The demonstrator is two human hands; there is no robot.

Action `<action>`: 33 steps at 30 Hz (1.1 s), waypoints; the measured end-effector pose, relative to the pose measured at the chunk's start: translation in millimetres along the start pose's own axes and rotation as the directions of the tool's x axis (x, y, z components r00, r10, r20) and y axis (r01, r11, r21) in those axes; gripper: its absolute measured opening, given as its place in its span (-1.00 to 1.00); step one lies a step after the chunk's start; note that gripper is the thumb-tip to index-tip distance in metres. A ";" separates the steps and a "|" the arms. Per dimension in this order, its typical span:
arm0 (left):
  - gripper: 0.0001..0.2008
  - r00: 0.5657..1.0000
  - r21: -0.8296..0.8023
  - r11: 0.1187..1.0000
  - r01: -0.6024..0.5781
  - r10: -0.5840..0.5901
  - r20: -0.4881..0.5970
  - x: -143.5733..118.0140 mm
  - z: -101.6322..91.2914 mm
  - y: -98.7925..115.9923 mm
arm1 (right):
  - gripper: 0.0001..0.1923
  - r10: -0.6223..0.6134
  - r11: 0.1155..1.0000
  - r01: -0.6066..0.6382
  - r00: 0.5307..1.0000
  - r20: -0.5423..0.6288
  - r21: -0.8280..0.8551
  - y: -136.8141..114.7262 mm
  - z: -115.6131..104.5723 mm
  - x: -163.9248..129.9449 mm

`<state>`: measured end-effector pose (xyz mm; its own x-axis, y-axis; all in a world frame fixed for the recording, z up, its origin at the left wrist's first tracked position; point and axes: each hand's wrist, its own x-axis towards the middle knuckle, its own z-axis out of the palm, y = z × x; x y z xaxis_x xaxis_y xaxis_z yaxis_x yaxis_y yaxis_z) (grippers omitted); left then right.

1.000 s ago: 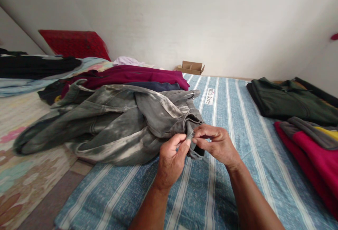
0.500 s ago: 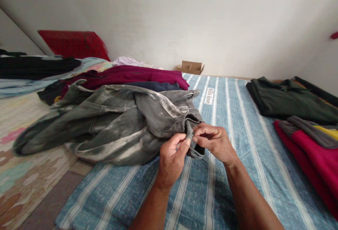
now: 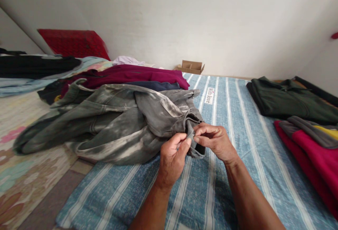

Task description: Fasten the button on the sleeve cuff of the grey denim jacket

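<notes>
A crumpled grey washed-denim garment [image 3: 113,121] lies across the left part of a blue striped mattress [image 3: 211,195]. Its waistband end [image 3: 194,124] points toward me. My left hand [image 3: 171,161] and my right hand [image 3: 215,141] meet at that end, thumbs and forefingers pinching the fabric at the opening between them. Both forearms reach in from the bottom edge. What exactly sits between the fingertips is too small to tell.
Behind the grey garment lie a maroon garment [image 3: 132,74] and a dark blue one [image 3: 155,85]. Folded dark green clothing [image 3: 287,100] and a red and grey piece [image 3: 311,145] sit at the right. A small cardboard box [image 3: 191,67] stands by the wall, a red cushion [image 3: 74,43] far left.
My hands and the garment stay almost where they were; the fingers shift only slightly on the waistband end.
</notes>
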<state>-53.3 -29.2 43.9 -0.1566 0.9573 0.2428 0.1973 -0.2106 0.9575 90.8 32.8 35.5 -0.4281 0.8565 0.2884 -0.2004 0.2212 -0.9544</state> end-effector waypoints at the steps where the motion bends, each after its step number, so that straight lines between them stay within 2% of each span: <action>1: -0.82 1.000 -0.001 1.000 -0.002 0.002 0.000 0.0 0.0 -0.1 | -0.93 0.005 1.000 -0.005 1.000 0.003 0.006 -0.1 0.0 0.0; 14: -0.82 1.000 0.004 1.000 0.011 -0.011 0.001 -0.5 0.6 -1.3 | -0.86 0.012 1.000 -0.012 1.000 -0.010 0.009 -0.9 1.3 0.3; 33: -0.81 0.999 -0.022 0.999 0.033 -0.033 -0.002 -0.7 1.7 0.7 | -0.88 0.007 1.000 -0.006 0.998 -0.059 0.014 -0.6 4.6 0.9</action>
<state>-51.5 -29.6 44.2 -0.1646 0.9635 0.2112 0.1708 -0.1831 0.9682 86.6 31.3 36.7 -0.3763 0.8842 0.2768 -0.2102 0.2095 -0.9550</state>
